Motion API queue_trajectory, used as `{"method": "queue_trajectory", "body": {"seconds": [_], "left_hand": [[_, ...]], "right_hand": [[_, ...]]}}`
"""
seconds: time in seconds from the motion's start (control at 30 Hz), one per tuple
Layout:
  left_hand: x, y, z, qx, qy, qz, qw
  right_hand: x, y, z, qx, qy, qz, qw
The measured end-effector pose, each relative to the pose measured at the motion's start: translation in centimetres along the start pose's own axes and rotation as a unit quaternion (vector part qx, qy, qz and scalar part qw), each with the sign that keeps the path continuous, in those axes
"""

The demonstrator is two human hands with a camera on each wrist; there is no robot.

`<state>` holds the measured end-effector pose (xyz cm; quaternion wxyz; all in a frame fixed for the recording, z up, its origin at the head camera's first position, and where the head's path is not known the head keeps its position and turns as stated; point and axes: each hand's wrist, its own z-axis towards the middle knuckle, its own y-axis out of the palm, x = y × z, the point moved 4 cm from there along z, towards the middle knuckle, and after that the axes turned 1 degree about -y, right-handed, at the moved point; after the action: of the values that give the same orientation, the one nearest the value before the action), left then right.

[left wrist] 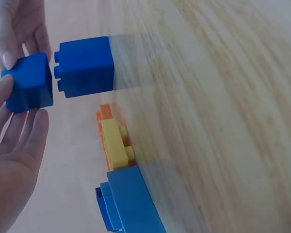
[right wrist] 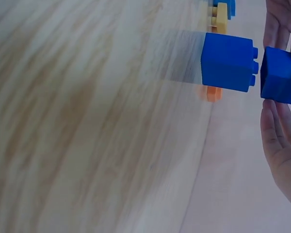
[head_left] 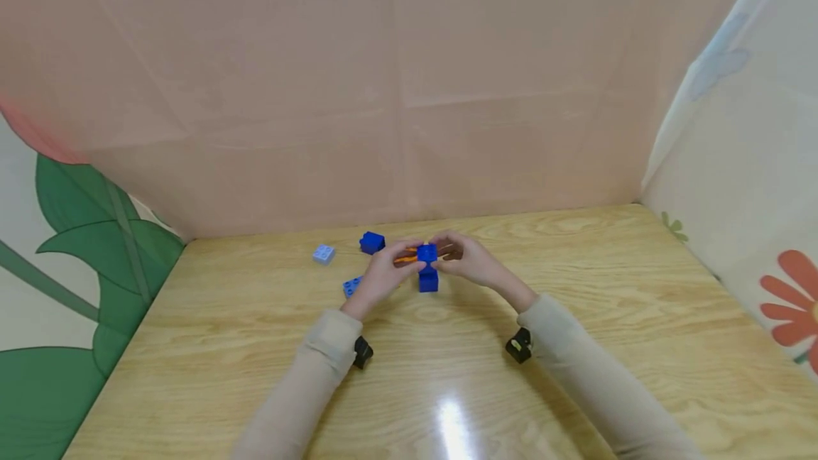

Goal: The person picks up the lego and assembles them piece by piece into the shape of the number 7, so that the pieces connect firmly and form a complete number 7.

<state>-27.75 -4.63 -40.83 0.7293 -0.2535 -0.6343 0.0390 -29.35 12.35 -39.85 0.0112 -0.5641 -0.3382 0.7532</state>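
1. Light wooden table is spanning the whole lower half of the head view, with pink and floral cloth screens standing round its far edges.
2. Person's left hand and right hand are meeting at the table's centre; the fingers of both are pinching a dark blue plastic cube brick from opposite sides.
3. That held brick is hovering just above a second dark blue studded brick standing on the table, apart from it, with a gap showing in both wrist views.
4. Loose bricks are lying at about ten o'clock from the hands: a dark blue one, a pale blue flat one and a mid-blue one.
5. Small orange and yellow pieces are sitting just behind the standing brick.
6. Judging the risk: a tilted descent could be missing the studs, tipping the lower brick or knocking it into the orange and yellow pieces.
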Motion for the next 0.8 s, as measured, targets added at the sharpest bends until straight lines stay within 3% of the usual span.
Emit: {"method": "queue_trajectory", "body": {"seconds": [0.6, 0.8], "left_hand": [[-0.54, 0.21, -0.1, -0.013, -0.016, 0.022, 0.9995], [-0.66, 0.08, -0.12, -0.007, -0.024, 0.027, 0.9993]], "right_hand": [[0.51, 0.07, -0.39, -0.01, 0.024, -0.007, 1.0], [0.34, 0.17, -0.26, 0.005, 0.009, 0.001, 1.0]]}}
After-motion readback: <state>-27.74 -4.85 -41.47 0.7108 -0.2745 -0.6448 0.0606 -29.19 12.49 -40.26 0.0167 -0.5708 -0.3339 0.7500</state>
